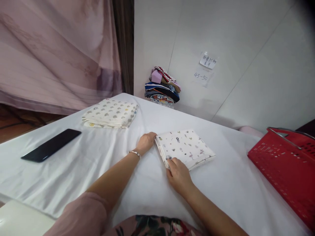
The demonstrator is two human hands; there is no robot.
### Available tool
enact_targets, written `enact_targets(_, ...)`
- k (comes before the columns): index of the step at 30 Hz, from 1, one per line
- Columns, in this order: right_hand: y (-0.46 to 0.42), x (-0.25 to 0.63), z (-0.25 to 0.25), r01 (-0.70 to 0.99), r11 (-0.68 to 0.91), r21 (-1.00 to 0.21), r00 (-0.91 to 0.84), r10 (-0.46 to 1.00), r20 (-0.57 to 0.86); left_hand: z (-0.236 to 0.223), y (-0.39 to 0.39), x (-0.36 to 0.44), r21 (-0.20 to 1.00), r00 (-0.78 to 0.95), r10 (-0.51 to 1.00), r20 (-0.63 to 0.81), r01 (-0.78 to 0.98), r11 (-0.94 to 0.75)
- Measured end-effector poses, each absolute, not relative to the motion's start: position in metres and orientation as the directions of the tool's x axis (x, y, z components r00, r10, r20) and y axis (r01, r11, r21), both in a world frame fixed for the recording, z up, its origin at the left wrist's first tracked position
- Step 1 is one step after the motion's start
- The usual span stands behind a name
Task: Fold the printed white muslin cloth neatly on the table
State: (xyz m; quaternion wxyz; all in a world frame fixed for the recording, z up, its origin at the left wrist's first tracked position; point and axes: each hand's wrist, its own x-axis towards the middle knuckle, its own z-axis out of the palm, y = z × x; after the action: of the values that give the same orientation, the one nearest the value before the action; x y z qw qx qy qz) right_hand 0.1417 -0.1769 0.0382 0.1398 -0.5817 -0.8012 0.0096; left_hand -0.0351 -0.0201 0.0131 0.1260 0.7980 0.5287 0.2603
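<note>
A folded white cloth [184, 146] with small coloured prints lies flat near the middle of the white-covered table. My left hand [147, 141], with a bracelet at the wrist, pinches its far left corner. At the near left corner, my right hand [179, 175] grips the cloth's edge, with the thumb under or beside the layers. A second folded cloth [110, 113], cream with grey patterns, lies further back on the left, apart from both hands.
A black phone-like slab [51, 145] lies on the table [98, 173] at left. The red basket [283, 167] stands at the right edge. Stacked folded clothes [162, 87] sit beyond the far edge, by the wall with paper notes [208, 61]. A pink curtain [61, 49] hangs at left.
</note>
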Motion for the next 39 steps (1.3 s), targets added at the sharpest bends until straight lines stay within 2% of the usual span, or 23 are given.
enact_targets(6, -0.181, 0.141, 0.035, 0.932, 0.329, -0.153, -0.291, 0.930, 0.226, 0.010, -0.022, -0.045, 0.656, 0.328, 0.915, 0.235, 0.641, -0.399)
enact_targets(11, -0.182, 0.140, 0.034, 0.940, 0.328, -0.097, -0.300, 0.926, 0.227, 0.007, -0.018, -0.047, 0.717, 0.348, 0.917, 0.198, 0.586, -0.377)
enact_targets(17, -0.183, 0.150, 0.035, 0.949, 0.311, -0.041, -0.296, 0.931, 0.212, 0.007, -0.018, -0.040, 0.679, 0.362, 0.905, 0.225, 0.607, -0.412)
enact_targets(24, -0.200, 0.175, 0.038, 0.970, 0.241, 0.025, -0.242, 0.957, 0.162, 0.011, -0.037, -0.037, 0.552, 0.465, 0.832, 0.303, 0.626, -0.551)
enact_targets(30, -0.205, 0.175, 0.038, 0.968, 0.249, 0.016, -0.248, 0.956, 0.159, 0.012, -0.041, -0.035, 0.503, 0.451, 0.847, 0.282, 0.682, -0.531)
enact_targets(32, -0.205, 0.176, 0.039, 0.967, 0.254, -0.013, -0.248, 0.954, 0.167, 0.011, -0.043, -0.038, 0.543, 0.440, 0.852, 0.283, 0.659, -0.521)
enact_targets(34, -0.206, 0.178, 0.040, 0.962, 0.265, -0.070, -0.249, 0.951, 0.182, 0.009, -0.043, -0.042, 0.632, 0.433, 0.861, 0.266, 0.596, -0.495)
enact_targets(37, -0.204, 0.181, 0.045, 0.940, 0.286, -0.186, -0.248, 0.947, 0.205, 0.007, -0.044, -0.048, 0.791, 0.399, 0.899, 0.181, 0.484, -0.375)
enact_targets(39, -0.201, 0.181, 0.048, 0.931, 0.273, -0.245, -0.224, 0.952, 0.208, 0.007, -0.043, -0.049, 0.839, 0.354, 0.925, 0.139, 0.453, -0.300)
